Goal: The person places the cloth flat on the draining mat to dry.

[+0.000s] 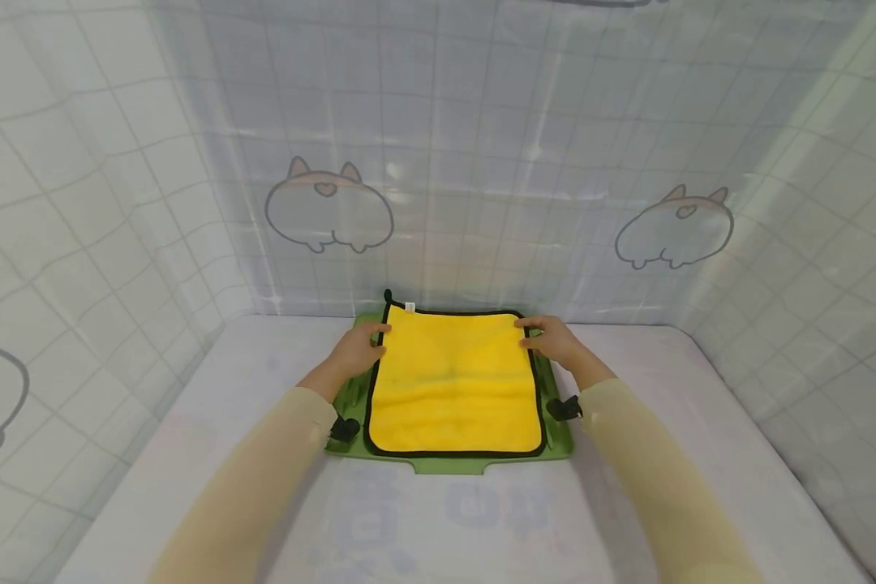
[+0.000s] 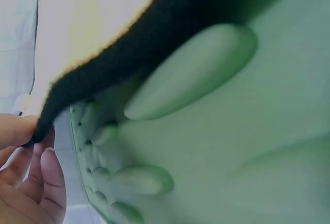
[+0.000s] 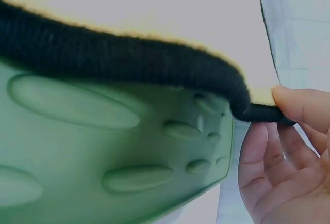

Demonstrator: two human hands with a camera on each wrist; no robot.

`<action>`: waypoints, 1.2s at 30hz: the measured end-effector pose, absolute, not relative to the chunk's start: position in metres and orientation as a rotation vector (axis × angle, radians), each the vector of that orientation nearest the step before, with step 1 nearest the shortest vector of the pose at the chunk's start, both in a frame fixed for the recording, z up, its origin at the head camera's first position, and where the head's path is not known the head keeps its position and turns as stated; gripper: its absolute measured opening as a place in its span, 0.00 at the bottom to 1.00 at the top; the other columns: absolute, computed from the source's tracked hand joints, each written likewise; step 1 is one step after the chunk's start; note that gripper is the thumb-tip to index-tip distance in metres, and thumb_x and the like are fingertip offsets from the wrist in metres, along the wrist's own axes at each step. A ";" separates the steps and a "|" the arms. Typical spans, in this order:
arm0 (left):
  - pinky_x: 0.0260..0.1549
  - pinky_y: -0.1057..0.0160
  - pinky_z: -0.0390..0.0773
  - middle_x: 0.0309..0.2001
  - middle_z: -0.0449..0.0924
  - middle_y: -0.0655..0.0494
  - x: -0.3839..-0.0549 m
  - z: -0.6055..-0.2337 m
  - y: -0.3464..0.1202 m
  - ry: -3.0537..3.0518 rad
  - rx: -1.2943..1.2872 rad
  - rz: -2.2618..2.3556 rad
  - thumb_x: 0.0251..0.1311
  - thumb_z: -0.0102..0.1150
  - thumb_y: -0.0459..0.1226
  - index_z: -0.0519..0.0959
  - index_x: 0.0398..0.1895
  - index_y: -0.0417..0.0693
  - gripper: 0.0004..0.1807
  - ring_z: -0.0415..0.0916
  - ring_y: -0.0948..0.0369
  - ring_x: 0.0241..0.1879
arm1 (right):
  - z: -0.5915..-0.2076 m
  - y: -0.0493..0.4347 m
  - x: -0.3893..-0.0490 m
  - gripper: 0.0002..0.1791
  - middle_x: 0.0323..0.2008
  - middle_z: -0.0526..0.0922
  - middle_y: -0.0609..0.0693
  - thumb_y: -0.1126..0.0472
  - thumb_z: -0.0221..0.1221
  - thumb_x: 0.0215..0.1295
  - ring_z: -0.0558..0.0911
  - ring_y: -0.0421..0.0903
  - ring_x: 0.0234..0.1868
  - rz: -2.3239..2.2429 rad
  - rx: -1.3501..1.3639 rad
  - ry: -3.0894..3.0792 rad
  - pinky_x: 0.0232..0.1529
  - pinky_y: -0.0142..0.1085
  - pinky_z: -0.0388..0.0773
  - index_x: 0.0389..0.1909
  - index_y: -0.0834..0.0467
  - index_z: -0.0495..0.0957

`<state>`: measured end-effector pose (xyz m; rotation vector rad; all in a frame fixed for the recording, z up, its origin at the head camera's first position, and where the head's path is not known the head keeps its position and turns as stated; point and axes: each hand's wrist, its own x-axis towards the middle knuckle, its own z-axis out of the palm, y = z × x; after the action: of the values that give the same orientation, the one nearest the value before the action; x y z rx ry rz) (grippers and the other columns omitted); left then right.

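A yellow cloth (image 1: 453,381) with a black edge band lies spread over a green washboard (image 1: 448,466), with a small loop and white tag at its far left corner. My left hand (image 1: 358,349) pinches the cloth's left edge near the far end. Across from it, my right hand (image 1: 555,341) pinches the right edge at about the same height. In the left wrist view, thumb and fingers (image 2: 49,177) close on the black band. The right wrist view shows the band between thumb and fingertips (image 3: 252,146), beside the board's raised oval bumps (image 3: 139,177).
The board stands on a white table (image 1: 263,454) with faint printed characters in front. A pale grid-patterned curtain (image 1: 482,162) with cartoon animals hangs right behind it, and similar sheets flank both sides. A small black device (image 1: 345,428) sits at the left wrist.
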<state>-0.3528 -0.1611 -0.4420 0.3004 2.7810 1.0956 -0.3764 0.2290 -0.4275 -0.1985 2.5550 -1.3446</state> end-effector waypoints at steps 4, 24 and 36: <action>0.47 0.51 0.78 0.74 0.57 0.37 -0.354 -0.445 -0.159 2.788 0.330 1.081 0.72 0.54 0.31 0.65 0.73 0.39 0.27 0.71 0.42 0.61 | -0.433 0.229 -0.382 0.26 0.73 0.61 0.62 0.66 0.59 0.72 0.64 0.61 0.71 -1.355 -0.196 2.567 0.60 0.53 0.74 0.70 0.60 0.69; 0.70 0.41 0.57 0.76 0.51 0.33 -0.361 -0.450 -0.148 2.742 0.275 0.845 0.73 0.52 0.33 0.55 0.77 0.35 0.33 0.50 0.38 0.75 | -0.449 0.218 -0.386 0.31 0.76 0.54 0.64 0.63 0.61 0.70 0.52 0.65 0.76 -1.160 -0.134 2.683 0.69 0.60 0.61 0.72 0.60 0.66; 0.70 0.43 0.59 0.74 0.56 0.32 -0.358 -0.449 -0.141 2.723 0.214 0.839 0.72 0.54 0.35 0.57 0.75 0.30 0.33 0.54 0.39 0.73 | -0.459 0.214 -0.396 0.34 0.75 0.56 0.64 0.62 0.62 0.69 0.57 0.65 0.74 -1.024 -0.148 2.717 0.67 0.58 0.66 0.73 0.63 0.64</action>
<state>-0.3579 -0.1409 -0.4488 0.2138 2.7234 0.8389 -0.3957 0.2141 -0.4589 -0.1477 2.7166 -1.0238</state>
